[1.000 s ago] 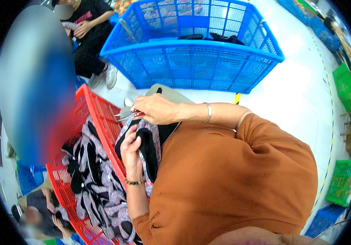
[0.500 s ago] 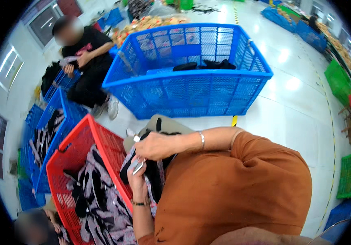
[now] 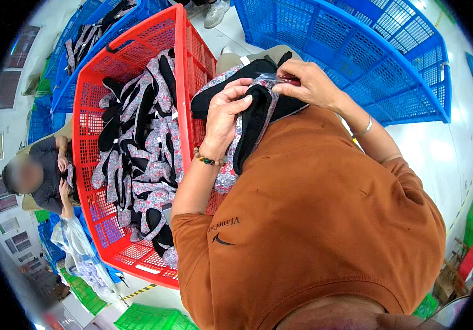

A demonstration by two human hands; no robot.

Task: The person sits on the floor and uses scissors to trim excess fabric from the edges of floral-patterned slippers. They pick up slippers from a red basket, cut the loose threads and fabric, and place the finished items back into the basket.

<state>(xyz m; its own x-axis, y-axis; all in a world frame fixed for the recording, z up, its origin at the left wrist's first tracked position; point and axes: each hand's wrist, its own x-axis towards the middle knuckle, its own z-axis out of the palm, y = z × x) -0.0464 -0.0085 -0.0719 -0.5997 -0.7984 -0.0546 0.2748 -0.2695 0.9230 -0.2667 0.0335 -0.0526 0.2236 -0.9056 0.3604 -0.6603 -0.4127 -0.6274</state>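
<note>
My left hand (image 3: 226, 113) is closed on a slipper-shaped fabric piece (image 3: 256, 120), black and fuzzy on one face and floral along the edge, with the thumb pressed on top. Close to its upper end my right hand (image 3: 309, 85) has its fingers pinched together. A small shiny, blurred thing (image 3: 268, 77) shows at those fingertips; its kind cannot be made out. Beneath both hands, more black and floral fabric (image 3: 206, 103) lies across my lap.
On the left stands a red crate (image 3: 178, 60) heaped with similar floral and black pieces (image 3: 148, 126). A large blue crate (image 3: 346, 49) is ahead to the right. Farther left, a person (image 3: 49, 170) sits handling a piece, and another blue crate (image 3: 60, 91) holds more pieces.
My view has turned down and to the left, so more of the red crate shows. My hands have moved apart; the silver tool seen between them earlier no longer shows clearly.
</note>
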